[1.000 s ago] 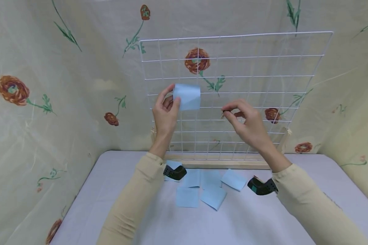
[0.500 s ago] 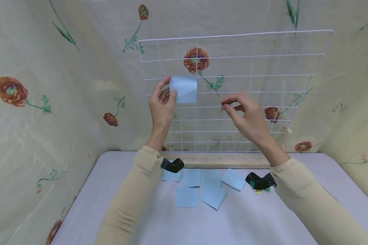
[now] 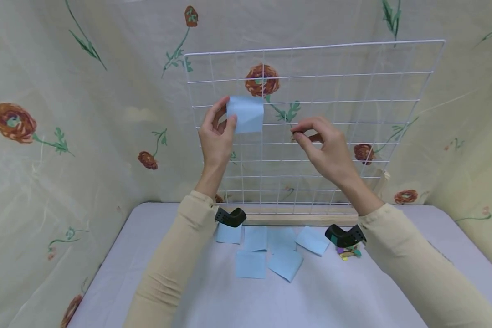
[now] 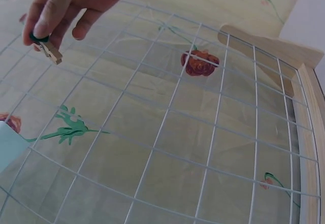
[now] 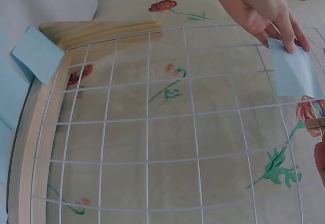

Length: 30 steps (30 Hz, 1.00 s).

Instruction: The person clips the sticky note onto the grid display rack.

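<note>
My left hand [image 3: 216,136] pinches a blue square of paper [image 3: 246,114] by its left edge, thumb in front. The paper overlaps the upper left part of a white wire grid [image 3: 315,47]. Right of the paper and a little lower, my right hand [image 3: 324,148] pinches a small wooden clothespin [image 4: 48,50] with a dark green end, its wooden tip pointing away from the fingers in the left wrist view. A gap separates the clothespin from the paper in the head view. The right wrist view has the left hand [image 5: 266,10] on the paper's top edge.
The grid stands in a wooden base [image 3: 299,220] at the back of a white-covered table [image 3: 246,303]. Before it lie several blue paper squares [image 3: 250,264]. A small pile of coloured pieces [image 3: 348,252] sits below my right wrist. Flower-printed cloth [image 3: 106,136] hangs behind.
My left hand has raised the paper and shifted it slightly left along the grid. The right hand has risen with the clothespin and come slightly left, uncovering the coloured pile.
</note>
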Tool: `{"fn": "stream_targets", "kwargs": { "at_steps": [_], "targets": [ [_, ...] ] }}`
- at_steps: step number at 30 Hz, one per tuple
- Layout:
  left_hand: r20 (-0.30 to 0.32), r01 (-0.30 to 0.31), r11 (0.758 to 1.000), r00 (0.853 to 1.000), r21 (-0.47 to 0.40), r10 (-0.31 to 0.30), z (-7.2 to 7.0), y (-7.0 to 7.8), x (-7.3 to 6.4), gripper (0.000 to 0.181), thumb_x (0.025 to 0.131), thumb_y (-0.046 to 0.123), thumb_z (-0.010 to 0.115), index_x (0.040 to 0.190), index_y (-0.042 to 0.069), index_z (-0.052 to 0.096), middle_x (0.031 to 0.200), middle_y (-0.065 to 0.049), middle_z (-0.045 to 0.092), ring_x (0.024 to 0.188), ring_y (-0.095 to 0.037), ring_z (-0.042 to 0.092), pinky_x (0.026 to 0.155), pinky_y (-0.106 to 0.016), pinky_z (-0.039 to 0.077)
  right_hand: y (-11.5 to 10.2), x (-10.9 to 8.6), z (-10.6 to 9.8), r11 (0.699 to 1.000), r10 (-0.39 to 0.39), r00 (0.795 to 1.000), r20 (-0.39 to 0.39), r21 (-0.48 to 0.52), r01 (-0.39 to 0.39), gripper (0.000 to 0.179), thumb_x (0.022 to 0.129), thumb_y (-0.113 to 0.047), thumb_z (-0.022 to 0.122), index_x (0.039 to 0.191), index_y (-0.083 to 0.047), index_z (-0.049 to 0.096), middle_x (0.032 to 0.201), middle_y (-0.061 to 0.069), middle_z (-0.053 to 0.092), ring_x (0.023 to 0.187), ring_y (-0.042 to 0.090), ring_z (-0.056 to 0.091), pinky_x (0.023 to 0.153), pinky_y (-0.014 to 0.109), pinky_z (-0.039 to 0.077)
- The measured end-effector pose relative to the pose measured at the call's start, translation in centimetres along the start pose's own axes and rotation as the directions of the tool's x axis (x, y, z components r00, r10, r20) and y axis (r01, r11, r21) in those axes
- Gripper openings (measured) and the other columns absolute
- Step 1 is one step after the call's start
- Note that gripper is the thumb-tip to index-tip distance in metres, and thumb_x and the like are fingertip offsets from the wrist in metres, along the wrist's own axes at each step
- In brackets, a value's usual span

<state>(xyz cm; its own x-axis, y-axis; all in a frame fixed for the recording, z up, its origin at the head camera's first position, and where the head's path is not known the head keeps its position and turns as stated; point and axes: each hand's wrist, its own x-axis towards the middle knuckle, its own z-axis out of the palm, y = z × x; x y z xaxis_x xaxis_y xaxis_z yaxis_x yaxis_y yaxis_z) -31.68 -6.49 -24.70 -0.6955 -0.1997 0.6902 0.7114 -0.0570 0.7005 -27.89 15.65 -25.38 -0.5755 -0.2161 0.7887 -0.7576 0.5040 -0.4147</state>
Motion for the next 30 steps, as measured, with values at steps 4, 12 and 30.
{"fn": "stream_targets", "kwargs": {
  "at_steps": [4,12,30],
  "targets": [
    [-0.005,-0.007,1.000,1.000,0.012,0.007,-0.1,0.1,0.2,0.039,0.089,-0.005,0.058,0.127,-0.004,0.053,0.129,-0.017,0.054,0.116,-0.021,0.057,0.094,-0.031,0.050,-1.6,0.3,-0.1,0.999,0.008,1.000,-0.005,0.032,-0.007,0.015,0.090,0.003,0.057,0.104,0.003,0.063,0.099,0.014,0.062,0.092,0.006,0.054,0.077,0.011,0.045],
    [-0.007,-0.019,1.000,1.000,0.002,0.019,0.0,0.3,0.6,0.038,0.089,-0.005,0.057,0.127,-0.005,0.052,0.129,-0.019,0.054,0.117,-0.022,0.057,0.094,-0.032,0.050,-3.4,1.0,0.0,0.998,0.023,0.999,-0.024,0.062,-0.021,0.014,0.090,0.004,0.057,0.102,0.006,0.063,0.099,0.015,0.062,0.091,-0.001,0.052,0.075,0.011,0.044],
    [-0.011,-0.025,1.000,1.000,-0.005,0.025,0.5,0.5,1.4,0.038,0.089,-0.007,0.056,0.127,-0.006,0.052,0.127,-0.020,0.053,0.116,-0.024,0.060,0.095,-0.031,0.050,-3.4,2.0,0.5,0.985,0.062,0.998,-0.021,0.160,-0.058,0.014,0.091,0.004,0.055,0.104,0.008,0.061,0.101,0.019,0.061,0.083,0.003,0.056,0.068,0.012,0.047]
  ]
}}
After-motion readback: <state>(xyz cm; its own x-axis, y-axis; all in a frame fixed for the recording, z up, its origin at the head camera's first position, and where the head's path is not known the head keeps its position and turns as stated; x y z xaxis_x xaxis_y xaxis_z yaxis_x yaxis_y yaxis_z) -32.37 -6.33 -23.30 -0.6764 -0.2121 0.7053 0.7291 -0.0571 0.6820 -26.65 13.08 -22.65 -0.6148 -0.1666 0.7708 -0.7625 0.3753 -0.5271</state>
